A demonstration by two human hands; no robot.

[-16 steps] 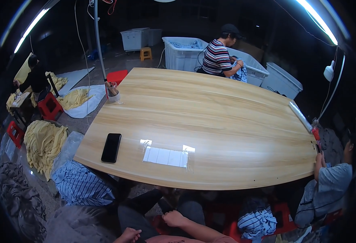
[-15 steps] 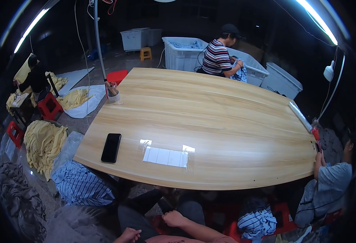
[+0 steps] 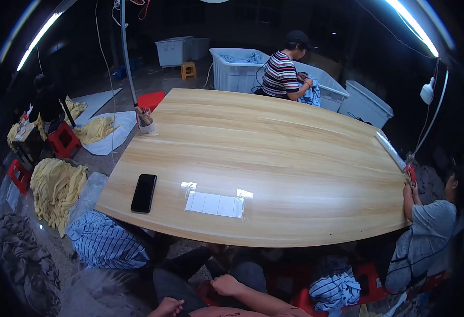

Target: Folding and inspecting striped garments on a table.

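My left hand is low in the view by my lap, its fingers curled closed and nothing showing in them. Beside it, my right hand rests closed on my dark-trousered thigh, also with nothing visible in it. Both hands are below the near edge of the wooden table and touch nothing on it. A black phone lies flat near the table's left front corner. To its right, white paper labels lie in a row under clear tape.
Striped blue cloth is piled left of my legs, with yellow cloth beyond. More striped cloth sits on a red stool at right. A person sits at the right end by a plastic roll. Another person handles cloth behind the table.
At the right end, the seated person's hands have moved up to the red-handled item. The far-left person's raised yellow cloth has come down. My own hands have stayed still.
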